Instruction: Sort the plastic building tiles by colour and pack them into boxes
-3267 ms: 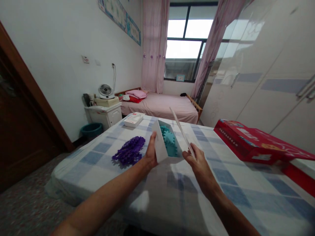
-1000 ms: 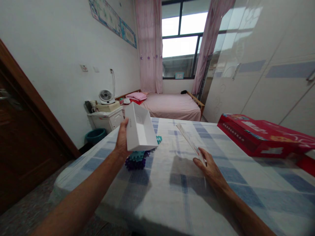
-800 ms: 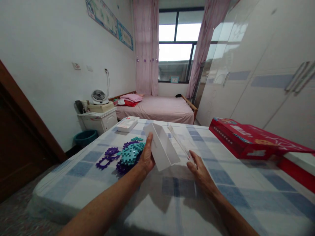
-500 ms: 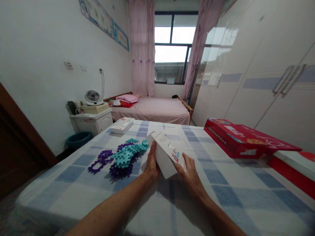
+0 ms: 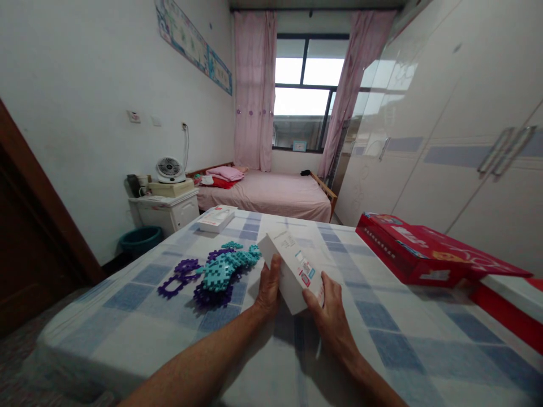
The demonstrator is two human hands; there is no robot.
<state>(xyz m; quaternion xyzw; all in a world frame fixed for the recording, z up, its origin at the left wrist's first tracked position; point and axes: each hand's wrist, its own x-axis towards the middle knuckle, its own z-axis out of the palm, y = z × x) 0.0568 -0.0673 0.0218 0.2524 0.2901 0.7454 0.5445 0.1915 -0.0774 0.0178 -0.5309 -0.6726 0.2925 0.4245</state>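
I hold a closed white box (image 5: 289, 270) with a printed label just above a table covered in a blue and white checked cloth (image 5: 382, 328). My left hand (image 5: 268, 287) grips its left side, fingers curled round it. My right hand (image 5: 324, 302) presses on its near right end. To the left of the box lies a heap of teal puzzle pieces (image 5: 227, 263) on top of purple puzzle pieces (image 5: 186, 275).
A small white box (image 5: 216, 217) sits at the table's far left corner. A red flat carton (image 5: 418, 251) lies at the right. Beyond are a pink bed (image 5: 271, 195), a white nightstand with a fan (image 5: 169, 169), and a teal bin (image 5: 139, 239).
The left hand tipped the teal pieces out of the white box onto the purple ones. The right hand brought the lid over and the box is now closed in both hands.
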